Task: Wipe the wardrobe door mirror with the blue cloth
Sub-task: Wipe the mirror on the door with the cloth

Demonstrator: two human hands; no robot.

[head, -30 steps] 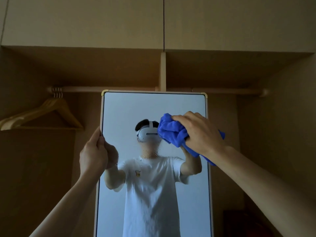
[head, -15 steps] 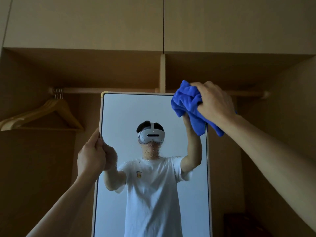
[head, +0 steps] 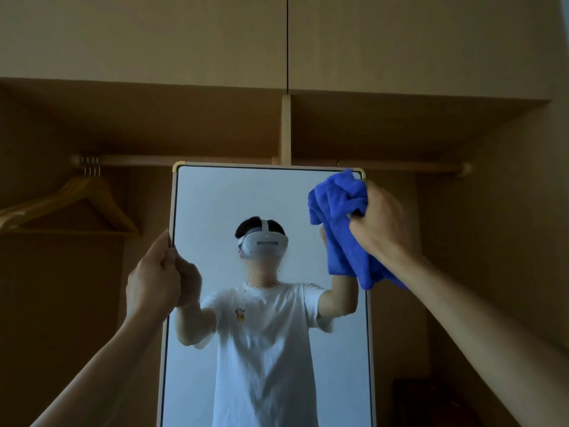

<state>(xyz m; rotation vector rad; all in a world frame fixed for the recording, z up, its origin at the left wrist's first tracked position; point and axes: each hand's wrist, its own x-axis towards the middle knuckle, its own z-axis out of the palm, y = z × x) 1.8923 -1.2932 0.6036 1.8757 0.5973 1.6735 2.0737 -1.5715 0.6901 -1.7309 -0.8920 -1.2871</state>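
A tall mirror [head: 215, 195] with a thin pale frame and brass corners stands upright in front of an open wardrobe. My left hand [head: 152, 278] grips its left edge at mid-height. My right hand [head: 383, 224] holds a bunched blue cloth [head: 341, 217] against the glass near the mirror's upper right corner. Part of the cloth hangs down below my hand. The glass reflects a person in a white T-shirt and headset. Fine droplets speckle the glass around the middle.
A wooden clothes rail [head: 215, 160] runs behind the mirror's top edge. Wooden hangers [head: 80, 198] hang from it at the left. A vertical divider [head: 286, 127] and closed upper cupboard doors [head: 154, 41] sit above. A dark object [head: 431, 402] stands low at the right.
My right hand swept the cloth up from the mirror's right middle to above its top right corner, then came down a little onto the corner. My left hand kept its grip.
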